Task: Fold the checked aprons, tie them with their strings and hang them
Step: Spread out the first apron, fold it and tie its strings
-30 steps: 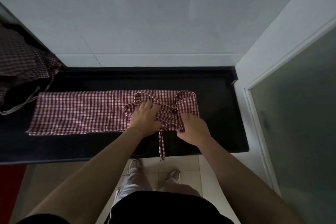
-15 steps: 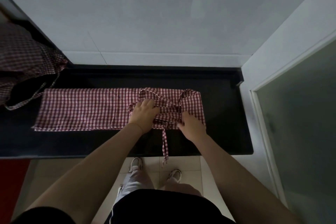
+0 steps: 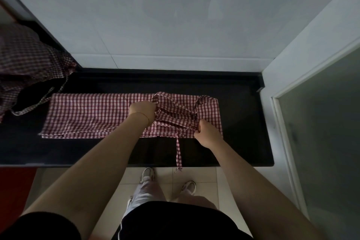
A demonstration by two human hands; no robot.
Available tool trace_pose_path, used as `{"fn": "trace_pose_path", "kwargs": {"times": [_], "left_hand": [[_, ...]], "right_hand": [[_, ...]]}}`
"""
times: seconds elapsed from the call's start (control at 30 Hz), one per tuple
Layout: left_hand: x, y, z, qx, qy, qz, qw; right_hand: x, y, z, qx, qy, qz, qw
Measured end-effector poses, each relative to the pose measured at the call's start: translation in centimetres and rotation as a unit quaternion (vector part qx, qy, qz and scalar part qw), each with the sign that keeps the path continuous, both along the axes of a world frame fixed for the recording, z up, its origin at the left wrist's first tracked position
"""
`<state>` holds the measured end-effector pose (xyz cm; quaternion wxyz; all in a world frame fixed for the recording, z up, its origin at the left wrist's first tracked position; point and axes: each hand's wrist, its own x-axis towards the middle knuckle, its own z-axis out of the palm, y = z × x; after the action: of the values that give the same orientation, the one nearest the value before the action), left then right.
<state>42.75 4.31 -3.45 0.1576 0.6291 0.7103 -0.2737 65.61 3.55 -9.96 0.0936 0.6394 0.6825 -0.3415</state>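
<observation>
Pale floor tiles and your own shoes [image 3: 147,174] sit nearest, just below the front edge of the black bench [image 3: 243,150]. One apron string [image 3: 178,152] hangs off that edge towards the floor.

On the bench the folded checked apron [image 3: 87,117] lies as a long strip, its long axis running left to right, with the bunched bib and strings at the right end and the flat hem end pointing left. Your right hand [image 3: 207,134] is clamped on the gathered cloth at the near right corner, fingers curled into it. Your left hand [image 3: 142,111] is curled round the bunch near the middle of the strip; its fingertips are hidden, so how much it holds you cannot tell.

Watch the loose string: as I judge it, if you pull the bundle tight while it dangles, it may slip out of the tie or drag the fold open at the near edge. Lifting the right end before it is bound could also let the flat left half unfold, since nothing pins it.

Further left, a second checked apron [image 3: 29,64] lies in a heap at the bench's far left corner, with its own string [image 3: 39,101] trailing close to the strip's left end; keep the two apart. Beyond is a plain pale wall [image 3: 175,15], with a frosted glass door [image 3: 321,122] at right.
</observation>
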Motion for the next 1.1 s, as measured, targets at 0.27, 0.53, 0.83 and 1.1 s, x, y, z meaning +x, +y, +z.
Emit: {"fn": "trace_pose_path", "kwargs": {"times": [0.27, 0.53, 0.83, 1.1], "left_hand": [[-0.6, -0.2, 0.2, -0.065, -0.035, 0.015, 0.997], [-1.6, -3.1, -2.5, 0.217, -0.141, 0.115, 0.959], [0.9, -3.0, -2.7, 0.329, -0.080, 0.150, 0.929], [5.8, -2.1, -5.0, 0.250, -0.176, -0.146, 0.941]], "right_hand": [[0.1, 0.2, 0.2, -0.018, -0.002, 0.004, 1.000], [0.1, 0.0, 0.7, -0.013, 0.008, 0.001, 1.000], [1.0, 0.7, 3.2, -0.092, 0.092, -0.038, 0.991], [3.6, 0.9, 2.6, 0.200, 0.036, -0.135, 0.970]]}}
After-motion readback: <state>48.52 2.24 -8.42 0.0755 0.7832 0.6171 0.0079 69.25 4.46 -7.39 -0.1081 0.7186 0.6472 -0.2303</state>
